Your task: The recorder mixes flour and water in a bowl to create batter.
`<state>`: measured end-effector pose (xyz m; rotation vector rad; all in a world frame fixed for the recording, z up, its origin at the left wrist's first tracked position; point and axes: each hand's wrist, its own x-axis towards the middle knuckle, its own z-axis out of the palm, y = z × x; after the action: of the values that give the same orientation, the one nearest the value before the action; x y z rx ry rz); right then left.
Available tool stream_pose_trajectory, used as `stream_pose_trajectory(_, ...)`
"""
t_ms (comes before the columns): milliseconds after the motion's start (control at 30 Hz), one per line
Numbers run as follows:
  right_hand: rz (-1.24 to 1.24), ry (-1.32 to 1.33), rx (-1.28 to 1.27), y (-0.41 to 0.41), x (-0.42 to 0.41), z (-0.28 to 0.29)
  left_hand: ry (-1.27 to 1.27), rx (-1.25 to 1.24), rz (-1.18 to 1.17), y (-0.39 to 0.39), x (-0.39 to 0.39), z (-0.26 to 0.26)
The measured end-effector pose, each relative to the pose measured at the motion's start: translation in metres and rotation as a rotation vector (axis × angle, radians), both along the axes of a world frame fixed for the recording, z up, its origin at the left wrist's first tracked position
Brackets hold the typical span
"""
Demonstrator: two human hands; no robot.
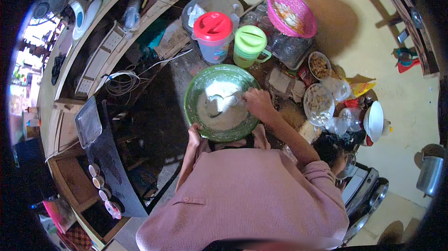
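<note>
A wide green basin [190, 91] rests in front of my body, near my knees. Pale, wet batter or dough [224, 119] fills its bottom, with a brightly lit patch of white flour or batter at the far side. My left hand [195, 134] grips the basin's near left rim. Over the right side of the basin, my right hand [258, 104] is closed around a pale utensil [232, 100], seemingly a large spoon. Its lower end reaches into the mixture, and glare hides its exact shape.
Beyond the basin stand a red-lidded pitcher [212, 41] and a green pitcher [250, 46]. A pink basket [309, 23] holds white and orange food. Bowls of pieces [319, 104] and brown food [319, 65] sit right. A wooden shelf [154, 13] runs left; a stove [358, 184] is lower right.
</note>
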<state>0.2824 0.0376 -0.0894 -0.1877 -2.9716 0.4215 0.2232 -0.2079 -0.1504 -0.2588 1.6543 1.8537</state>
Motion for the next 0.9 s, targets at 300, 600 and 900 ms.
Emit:
stream_pose_trajectory(300,-0.187,-0.102,-0.231,0.015,0.05,-0.037,-0.367,-0.006,-0.05,0.024,0.002,-0.191)
stream_pose_trajectory(600,-0.549,0.091,-0.543,0.098,0.088,-0.052,0.008,0.148,-0.228,0.061,-0.009,-0.198)
stream_pose_trajectory(900,-0.691,0.402,-0.159,0.182,0.083,-0.117,0.484,-0.287,-0.293,0.067,-0.015,-0.153)
